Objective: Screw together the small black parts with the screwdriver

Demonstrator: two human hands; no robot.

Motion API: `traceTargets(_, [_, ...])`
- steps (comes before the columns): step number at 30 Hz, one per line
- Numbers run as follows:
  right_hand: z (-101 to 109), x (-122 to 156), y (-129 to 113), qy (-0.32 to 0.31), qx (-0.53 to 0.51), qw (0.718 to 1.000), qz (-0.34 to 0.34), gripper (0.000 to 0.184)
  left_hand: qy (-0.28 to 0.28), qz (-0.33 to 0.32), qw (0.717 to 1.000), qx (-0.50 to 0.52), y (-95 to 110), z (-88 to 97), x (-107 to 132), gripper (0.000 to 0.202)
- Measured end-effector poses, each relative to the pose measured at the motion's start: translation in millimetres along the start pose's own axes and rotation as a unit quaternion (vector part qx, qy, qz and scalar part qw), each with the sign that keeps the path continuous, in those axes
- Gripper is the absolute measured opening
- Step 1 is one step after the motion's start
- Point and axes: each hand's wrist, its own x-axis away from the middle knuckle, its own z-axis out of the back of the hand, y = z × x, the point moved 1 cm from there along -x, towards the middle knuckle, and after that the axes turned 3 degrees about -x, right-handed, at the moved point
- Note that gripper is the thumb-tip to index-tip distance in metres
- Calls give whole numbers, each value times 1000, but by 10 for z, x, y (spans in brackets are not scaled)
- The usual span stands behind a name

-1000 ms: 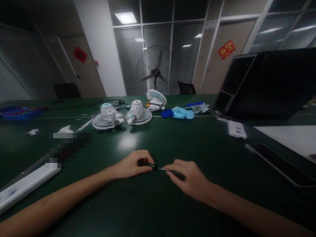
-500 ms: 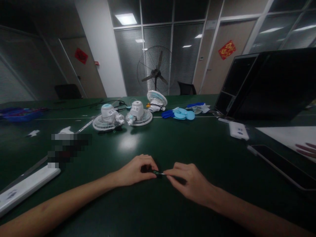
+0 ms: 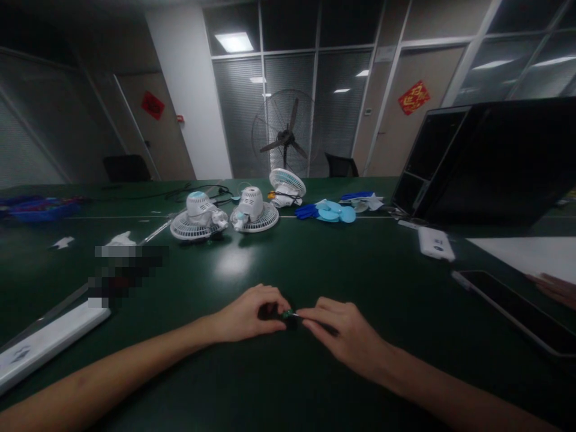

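Note:
Between the thumb and fingers of my left hand (image 3: 254, 315) is a small green piece (image 3: 287, 313) that looks like a circuit board. My right hand (image 3: 344, 327) pinches a thin metal-tipped tool (image 3: 294, 315). Its tip meets the green piece or lies right beside it; which one I cannot tell. Most of the tool is hidden by my right fingers. Both hands are low over the dark green table (image 3: 270, 384), close together.
Beyond my hands lie white fan heads (image 3: 198, 225), light blue fan blades (image 3: 335, 211) and blue gloves (image 3: 306, 211). A black computer case (image 3: 495, 162), a phone (image 3: 517, 312) and another person's hand (image 3: 555, 288) are at right. A long white object (image 3: 54, 342) lies left.
The green piece has turned slightly and shows more of its face near the tool tip. At the right, the other person's hand has shifted left and lower. My hands have barely moved.

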Motion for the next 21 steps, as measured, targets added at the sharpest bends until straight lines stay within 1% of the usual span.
traceTargets(4, [-2, 0, 33, 30, 1, 999, -42, 27, 10, 30, 999, 43, -30, -24, 14, 71])
traceTargets(6, [2, 6, 39, 45, -6, 998, -54, 27, 9, 37, 998, 57, -29, -29, 23, 77])
traceTargets(7, [9, 8, 39, 55, -15, 997, -59, 27, 8, 38, 998, 56, -23, -27, 29, 74])
traceTargets(8, [21, 8, 38, 67, -27, 995, -64, 27, 7, 35, 998, 49, -12, -22, 34, 65])
traceTargets(11, [78, -3, 39, 115, -62, 987, -94, 25, 10, 8, 1000, 6, 40, 3, 33, 28])
traceTargets(12, [99, -9, 42, 132, -69, 983, -105, 24, 12, -5, 1000, -10, 62, 11, 22, 20])
traceTargets(13, [115, -13, 48, 146, -73, 980, -114, 23, 11, -17, 999, -26, 84, 16, 3, 16])
traceTargets(15, [134, -17, 64, 165, -79, 975, -125, 22, 2, -45, 997, -56, 123, 17, -60, 16])
traceTargets(18, [134, -10, 88, 172, -83, 973, -127, 22, -28, -96, 991, -91, 137, 1, -181, 17])
traceTargets(20, [130, -4, 92, 169, -82, 974, -128, 22, -42, -111, 987, -105, 91, 11, -230, 19])
traceTargets(21, [130, -3, 90, 165, -82, 975, -128, 22, -41, -107, 987, -112, 46, 34, -234, 22])
